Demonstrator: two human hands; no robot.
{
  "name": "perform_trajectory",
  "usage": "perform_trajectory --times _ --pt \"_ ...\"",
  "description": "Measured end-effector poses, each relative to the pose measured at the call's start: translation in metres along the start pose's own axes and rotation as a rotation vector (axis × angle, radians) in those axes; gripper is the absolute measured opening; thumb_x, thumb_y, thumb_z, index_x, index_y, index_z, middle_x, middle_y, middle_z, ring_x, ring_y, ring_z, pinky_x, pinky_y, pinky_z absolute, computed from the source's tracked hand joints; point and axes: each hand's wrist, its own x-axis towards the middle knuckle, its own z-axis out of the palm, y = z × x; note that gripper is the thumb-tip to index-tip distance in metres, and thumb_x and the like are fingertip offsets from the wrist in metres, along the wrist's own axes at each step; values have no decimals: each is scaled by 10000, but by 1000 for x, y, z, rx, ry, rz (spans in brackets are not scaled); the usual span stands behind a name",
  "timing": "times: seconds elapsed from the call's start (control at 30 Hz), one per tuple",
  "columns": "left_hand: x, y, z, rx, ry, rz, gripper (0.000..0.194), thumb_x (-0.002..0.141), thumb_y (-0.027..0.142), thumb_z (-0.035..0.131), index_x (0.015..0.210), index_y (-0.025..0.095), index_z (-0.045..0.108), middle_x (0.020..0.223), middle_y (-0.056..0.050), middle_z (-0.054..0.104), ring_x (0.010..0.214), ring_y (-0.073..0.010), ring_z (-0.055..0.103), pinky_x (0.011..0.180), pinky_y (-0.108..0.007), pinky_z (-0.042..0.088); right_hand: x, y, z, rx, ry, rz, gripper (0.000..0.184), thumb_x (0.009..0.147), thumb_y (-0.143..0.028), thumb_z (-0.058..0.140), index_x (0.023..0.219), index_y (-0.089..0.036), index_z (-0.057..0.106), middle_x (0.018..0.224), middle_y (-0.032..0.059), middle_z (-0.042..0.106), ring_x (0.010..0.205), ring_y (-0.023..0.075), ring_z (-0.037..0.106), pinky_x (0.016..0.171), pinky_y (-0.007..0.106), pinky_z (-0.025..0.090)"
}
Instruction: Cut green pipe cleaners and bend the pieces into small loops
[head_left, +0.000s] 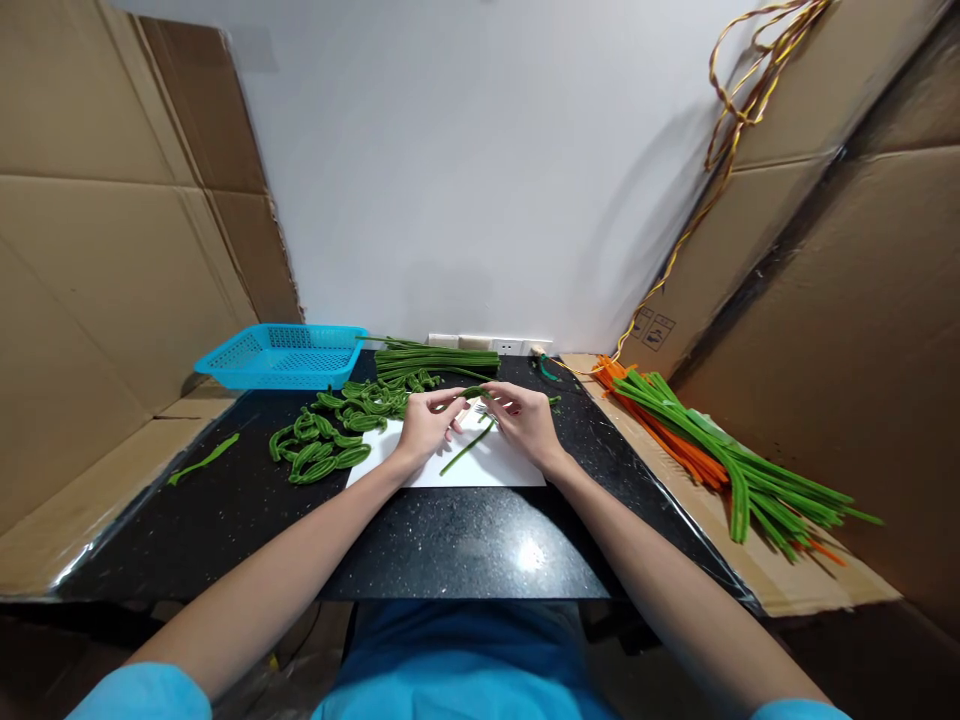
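My left hand [426, 424] and my right hand [525, 418] meet over a white sheet [495, 468] on the black table [420, 540]. Both pinch a green pipe cleaner [471, 442] whose upper end is bent between my fingertips, while its free end trails down over the sheet. A pile of bent green pipe cleaner pieces [337, 430] lies just left of my left hand.
A blue plastic basket [281, 355] sits at the back left. Straight green pipe cleaners [439, 358] lie at the back, and a green and orange bundle [720, 455] rests on cardboard at the right. One loose green piece [202, 460] lies far left. Cardboard panels stand on both sides.
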Motion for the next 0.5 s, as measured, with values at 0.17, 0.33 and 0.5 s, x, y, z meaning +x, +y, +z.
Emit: perform_trajectory --times 0.17,0.33,0.5 --pt "1 -3 -4 63 9 9 455 822 389 750 1172 99 767 576 -42 684 343 -78 463 302 -190 354 0 0 -3 45 -9 4 296 894 -306 665 1160 -193 733 990 84 772 740 180 720 626 277 573" --pt "1 2 -8 93 118 201 343 831 346 733 1091 132 798 949 -110 764 457 -69 553 390 -202 448 -3 -7 -1 52 -121 -41 445 863 -347 726 1280 -206 663 1027 74 753 726 164 716 606 261 566" --pt "-2 10 -9 98 65 323 313 837 329 731 1085 152 800 1107 -111 738 555 -72 595 477 -202 505 -4 -9 4 -49 20 -22 239 925 -339 645 1115 -213 718 940 65 771 695 175 714 600 275 557"
